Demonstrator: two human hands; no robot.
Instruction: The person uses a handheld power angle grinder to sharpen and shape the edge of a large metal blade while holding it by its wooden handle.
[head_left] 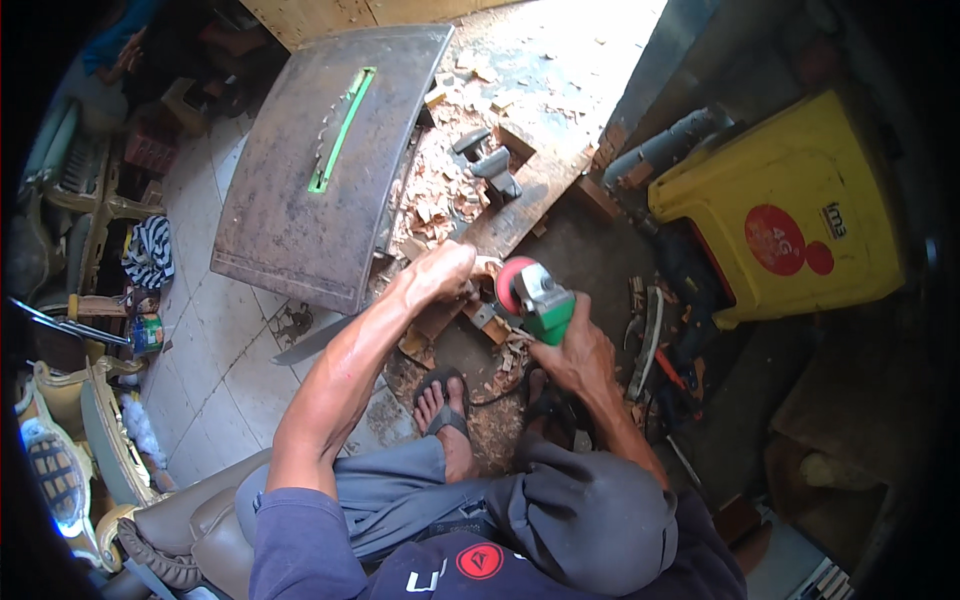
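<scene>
At the far left of the frame, carved wooden furniture parts [122, 445] stand in a pile, with a black-and-white striped cloth [149, 252] above them. To their right runs the pale tiled floor [205, 345]. A broad brown plate [285, 215], its slot edged in green, fills the upper left; the slot's long axis leans from upper right to lower left.

Near the centre, the left hand [445, 270] reaches in from the lower left, its fingers curled around a small pale piece of wood [488, 267], whose long axis is too covered to tell. Above it, the tabletop [570, 75] stretches to the upper edge, strewn with wood shavings [440, 200]. Just below the left hand sit wooden blocks [487, 322], and lower down a sandalled foot [443, 408].

Right of the left hand, at the centre of the frame, is the angle grinder [546, 312]. Its long axis slopes from upper left to lower right, the head and red disc [513, 284] pointing to the upper left. The disc is close to the wood; whether they touch cannot be told. The right hand [582, 352] grips the green body from the lower right. Farther right lies a large yellow plastic object [800, 195], tilted.
</scene>
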